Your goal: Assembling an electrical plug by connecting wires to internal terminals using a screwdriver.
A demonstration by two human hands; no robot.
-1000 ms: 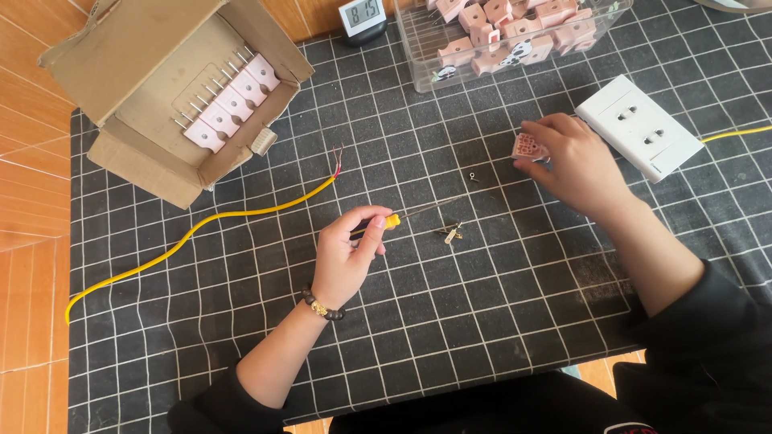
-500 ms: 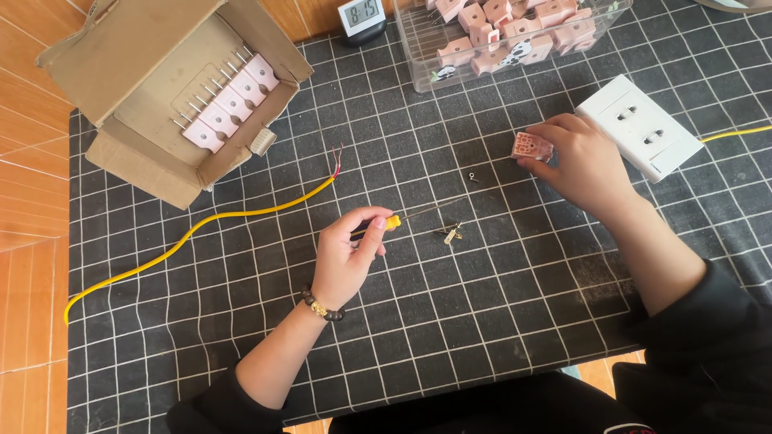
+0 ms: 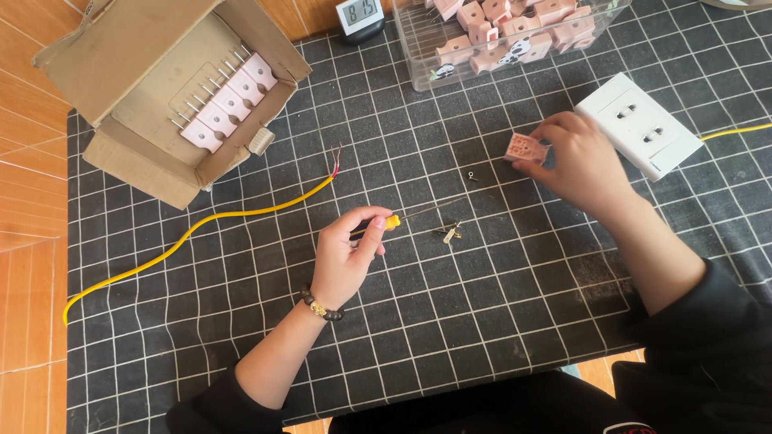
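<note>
On the grid mat, left grip (image 3: 347, 255) clasps a screwdriver (image 3: 402, 219); right grip (image 3: 575, 157) pinches a pink socket insert (image 3: 525, 148).

Single head view, steep downward look onto gridded counter (image 3: 498, 321) from close overhead. Wearer's body at 6 o'clock; camera faces 12, toward cardboard box (image 3: 161, 88) at 10.
</note>
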